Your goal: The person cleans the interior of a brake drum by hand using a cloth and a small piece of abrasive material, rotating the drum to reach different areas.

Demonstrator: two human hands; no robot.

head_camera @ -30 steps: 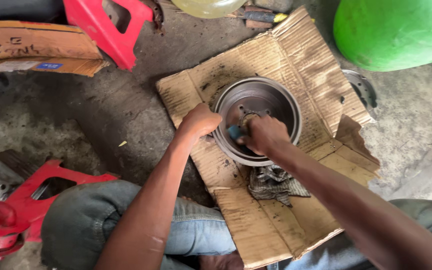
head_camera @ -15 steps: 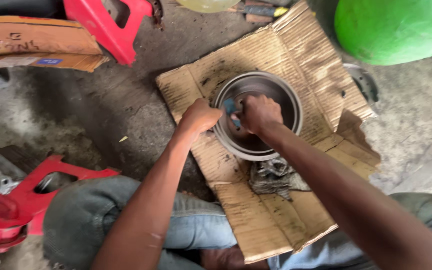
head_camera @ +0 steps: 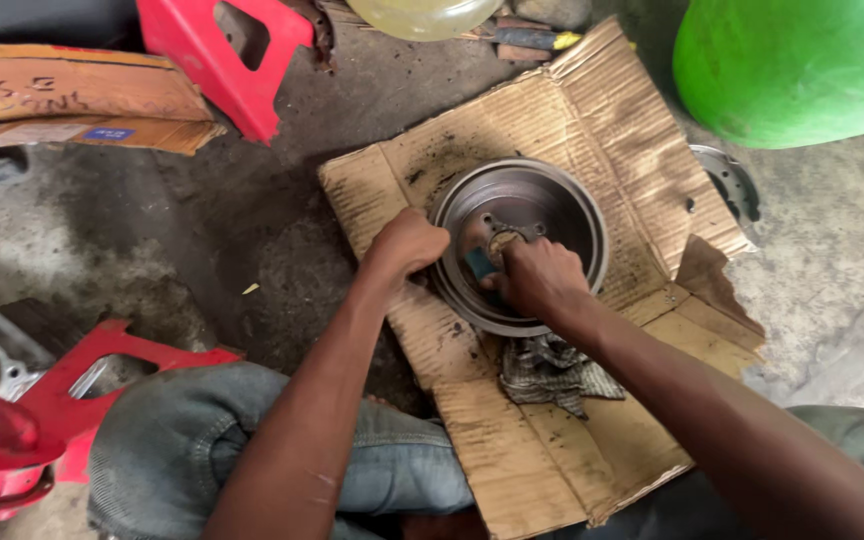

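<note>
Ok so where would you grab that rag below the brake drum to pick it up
Pinch the crumpled rag at its raised folds near the middle, coming straight down from above. It lies bunched on the cardboard, partly tucked against the brake drum rim, so its flat edges offer less to grip.

A flattened brown cardboard box [head_camera: 62, 98] lies on the floor at the far left, bearing dark handwriting and a small blue rectangular label [head_camera: 110, 133] on its near edge beside a white patch.
</note>
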